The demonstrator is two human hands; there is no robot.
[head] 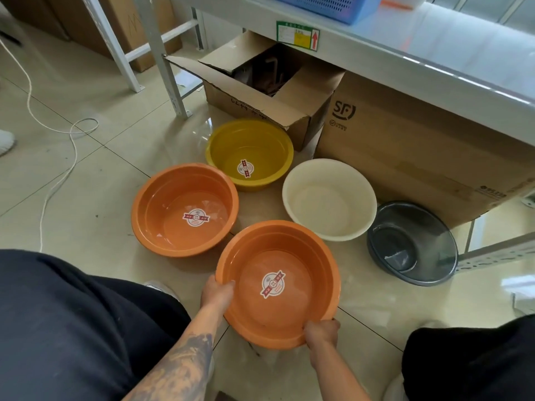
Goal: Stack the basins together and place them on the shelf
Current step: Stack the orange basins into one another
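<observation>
The left hand (217,293) is closed over the near-left rim of the nearest orange basin (292,316), fingers curled inside the edge. The right hand (322,332) grips the same basin's near-right rim, thumb over the top. The basin sits tilted between the two hands, its sticker showing on the bottom.

Just beyond this held basin, to its left, a second orange basin (162,215) rests on the floor (86,175). Farther past that one stands a yellow basin (228,146), their rims nearly touching. A cream basin (330,198) lies beyond the held basin to the right, and a dark grey basin (434,227) sits just beside the cream one. The shelf (405,44) rises above the far side of the held basin, with cardboard boxes (405,146) underneath.
</observation>
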